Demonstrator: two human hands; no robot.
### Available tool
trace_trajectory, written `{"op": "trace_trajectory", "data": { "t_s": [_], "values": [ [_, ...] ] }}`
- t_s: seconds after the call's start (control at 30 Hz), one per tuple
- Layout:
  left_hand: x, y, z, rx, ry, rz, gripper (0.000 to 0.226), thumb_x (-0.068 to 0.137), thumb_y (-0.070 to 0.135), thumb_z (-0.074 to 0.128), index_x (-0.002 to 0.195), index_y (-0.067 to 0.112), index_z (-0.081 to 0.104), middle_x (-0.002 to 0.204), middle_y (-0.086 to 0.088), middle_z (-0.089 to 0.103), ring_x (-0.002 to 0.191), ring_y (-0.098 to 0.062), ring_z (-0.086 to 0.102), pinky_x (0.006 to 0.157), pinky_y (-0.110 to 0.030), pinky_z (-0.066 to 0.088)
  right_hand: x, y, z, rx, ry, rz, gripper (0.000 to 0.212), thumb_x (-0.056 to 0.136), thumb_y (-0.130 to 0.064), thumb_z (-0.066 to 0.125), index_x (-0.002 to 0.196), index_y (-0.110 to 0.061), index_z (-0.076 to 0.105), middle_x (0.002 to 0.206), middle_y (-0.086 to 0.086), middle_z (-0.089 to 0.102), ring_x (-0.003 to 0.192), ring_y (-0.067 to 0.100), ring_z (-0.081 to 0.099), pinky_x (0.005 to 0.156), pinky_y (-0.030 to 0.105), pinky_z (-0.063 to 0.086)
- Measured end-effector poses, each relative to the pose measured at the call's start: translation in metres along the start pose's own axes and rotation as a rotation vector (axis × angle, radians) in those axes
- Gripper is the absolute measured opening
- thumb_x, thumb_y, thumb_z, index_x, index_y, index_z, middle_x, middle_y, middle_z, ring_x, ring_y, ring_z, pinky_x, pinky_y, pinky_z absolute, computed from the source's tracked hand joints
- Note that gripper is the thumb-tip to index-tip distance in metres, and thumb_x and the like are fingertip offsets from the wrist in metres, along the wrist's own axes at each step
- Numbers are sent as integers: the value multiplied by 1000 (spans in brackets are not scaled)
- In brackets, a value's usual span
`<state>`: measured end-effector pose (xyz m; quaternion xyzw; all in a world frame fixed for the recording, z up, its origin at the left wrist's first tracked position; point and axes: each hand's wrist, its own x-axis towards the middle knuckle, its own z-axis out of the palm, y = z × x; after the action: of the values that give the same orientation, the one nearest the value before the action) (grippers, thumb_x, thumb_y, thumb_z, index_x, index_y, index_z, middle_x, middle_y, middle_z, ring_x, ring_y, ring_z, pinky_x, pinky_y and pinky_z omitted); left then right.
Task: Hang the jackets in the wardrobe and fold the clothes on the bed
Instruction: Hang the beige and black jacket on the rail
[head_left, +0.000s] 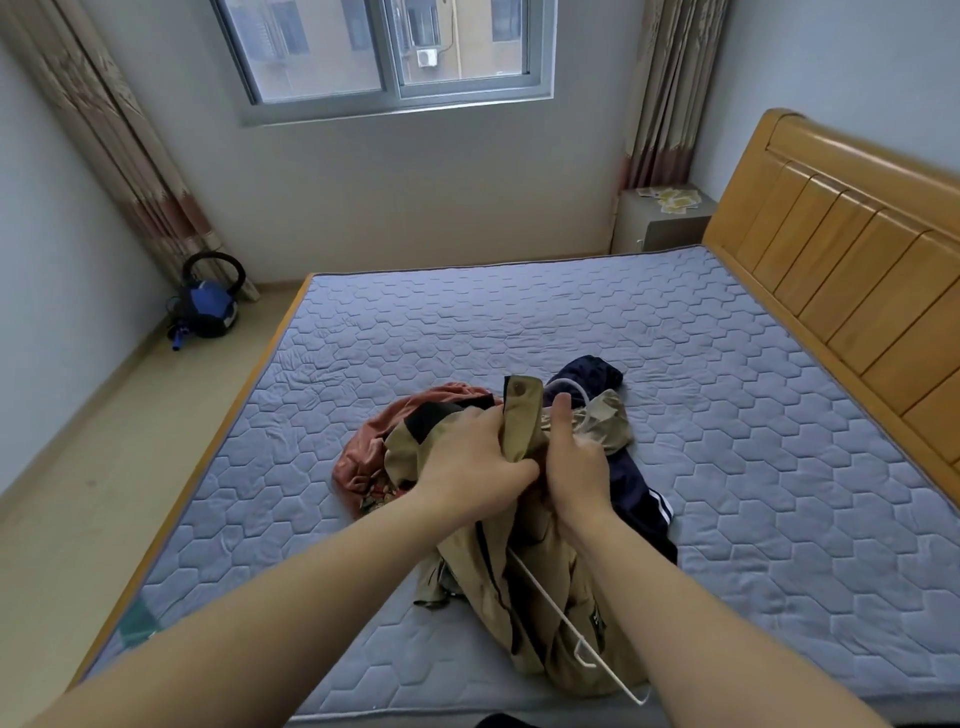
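- Fingers (485, 418) of the left hand (467, 457): curled round a bunched fold of the khaki jacket (519, 597) close to the collar; firm grip, nothing else held.
- Right hand (576, 462): thumb straight and raised, other fingers curled under and mostly hidden; gripping jacket fabric gathered at the neck of the white hanger (551, 597). Grip on the wire itself: likely, but cannot tell.
- Both hands close together, almost touching, above the middle of the bed (519, 322).
- Location of the jacket: crumpled on the mattress at near centre, collar end raised in the hands, hem trailing toward the near edge.
- Long axis of the jacket: far to near, drifting slightly right; collar pointing far, toward the window wall.
- Long axis of the hanger: hook looping out just beyond the right thumb; one bare arm running near and right out of the fabric, tip close to the near edge of the bed. Second arm not visible.
- Around the jacket: rust-coloured garment (363, 447) touching it on the left, navy striped garment (639, 499) partly beneath it on the right; wooden headboard (857, 291) well apart at far right.
- Step in hand, as judged: fitting the jacket onto the hanger; hanging and folding not yet done.
- Next move: work the exposed hanger arm into a shoulder, seat the collar squarely under the hook, then lift by the hook. Wardrobe not in view.
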<state>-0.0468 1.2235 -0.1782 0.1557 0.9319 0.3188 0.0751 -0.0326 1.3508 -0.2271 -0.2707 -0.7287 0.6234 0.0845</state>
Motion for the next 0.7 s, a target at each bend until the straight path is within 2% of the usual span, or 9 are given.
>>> {"op": "trace_trajectory", "data": {
  "t_s": [0.07, 0.13, 0.2, 0.27, 0.33, 0.4, 0.53, 0.6, 0.7],
  "values": [
    [5, -18, 1, 329, 70, 156, 56, 75, 58, 55, 121, 28, 60, 131, 6, 55, 125, -19, 47, 104, -39, 40, -2, -6, -1, 39, -13, -14, 84, 78, -93, 29, 43, -18, 44, 48, -6, 52, 65, 26, 54, 75, 50, 51],
    [12, -34, 3, 425, 6, 260, 65, 88, 67, 41, 144, 34, 49, 151, 10, 46, 146, -16, 31, 122, -46, 19, -2, -9, -1, 25, -54, -59, 88, 64, -102, 31, 41, -18, 42, 42, -5, 46, 57, 24, 50, 70, 52, 54],
    [17, -45, 6, 378, -88, 323, 60, 98, 68, 26, 147, 41, 45, 147, 12, 52, 145, -13, 34, 124, -52, 10, -4, -14, -1, -27, -104, -121, 83, 69, -97, 40, 40, -19, 45, 42, -4, 46, 53, 19, 50, 64, 45, 51],
    [22, -54, 7, 375, -63, 355, 62, 98, 73, 20, 133, 39, 58, 125, 10, 66, 123, -15, 54, 114, -50, 31, -5, -17, -3, -53, -164, -200, 71, 86, -73, 56, 41, -19, 50, 43, -7, 49, 52, 13, 49, 61, 36, 44],
    [28, -63, 6, 337, 25, 360, 66, 96, 78, 24, 118, 34, 68, 110, 10, 71, 107, -14, 61, 98, -46, 44, -7, -21, -4, -1, -256, -245, 47, 88, -46, 65, 53, -14, 60, 51, -6, 54, 56, 13, 51, 63, 37, 43],
    [33, -66, -1, 274, 120, 382, 64, 92, 81, 33, 106, 33, 73, 101, 12, 73, 100, -11, 63, 90, -42, 47, -6, -25, -6, 107, -412, -210, 27, 78, -28, 53, 67, -6, 64, 60, 0, 57, 63, 17, 52, 65, 38, 42],
    [32, -55, -16, 259, 264, 397, 60, 83, 86, 48, 76, 33, 77, 70, 19, 65, 73, 1, 57, 74, -28, 47, 6, -24, -19, 171, -502, -3, 39, 93, -14, 38, 100, -9, 76, 83, 11, 73, 77, 21, 61, 65, 31, 46],
    [29, -47, -22, 296, 345, 363, 57, 82, 80, 56, 56, 31, 67, 53, 20, 48, 59, 4, 45, 68, -24, 40, 14, -16, -25, -5, -462, -16, 34, 91, -5, 42, 101, -11, 74, 93, 14, 75, 80, 21, 64, 63, 27, 48],
    [24, -36, -29, 309, 405, 343, 57, 80, 70, 61, 42, 36, 35, 47, 19, 35, 58, -6, 40, 71, -34, 38, 26, 5, -24, -282, -464, -76, 35, 86, -1, 54, 107, -21, 72, 104, 1, 73, 96, 15, 67, 83, 30, 56]
  ]
}}
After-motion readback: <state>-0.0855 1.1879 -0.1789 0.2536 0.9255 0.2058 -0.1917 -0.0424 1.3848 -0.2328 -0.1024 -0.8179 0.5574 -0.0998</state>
